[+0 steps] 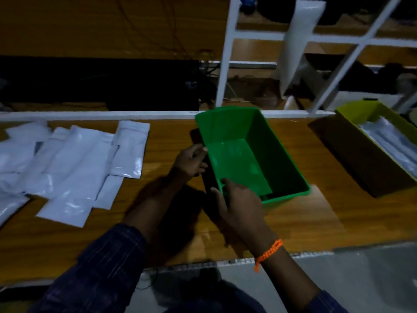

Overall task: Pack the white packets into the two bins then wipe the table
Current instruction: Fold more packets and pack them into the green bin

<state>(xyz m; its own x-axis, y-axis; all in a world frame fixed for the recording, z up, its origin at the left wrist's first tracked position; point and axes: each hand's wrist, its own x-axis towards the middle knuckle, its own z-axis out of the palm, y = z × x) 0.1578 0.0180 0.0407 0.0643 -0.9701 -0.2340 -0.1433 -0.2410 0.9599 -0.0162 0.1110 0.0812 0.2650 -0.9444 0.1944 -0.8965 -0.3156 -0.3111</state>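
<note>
An empty green bin (282,152) stands in the middle of the wooden table (316,222), slightly skewed. My left hand (191,160) grips its left rim, thumb over the edge. My right hand (237,204) holds the near left corner of the rim, with an orange band on the wrist. Several white packets (74,163) lie spread in an overlapping pile on the left part of the table. A yellow bin (352,112) at the far right holds white packets (392,138).
A white metal frame (225,64) and rail run along the table's far edge. A tall white packet-like sheet (297,37) leans upright behind the frame. The table's near edge is just below my wrists. The scene is dim.
</note>
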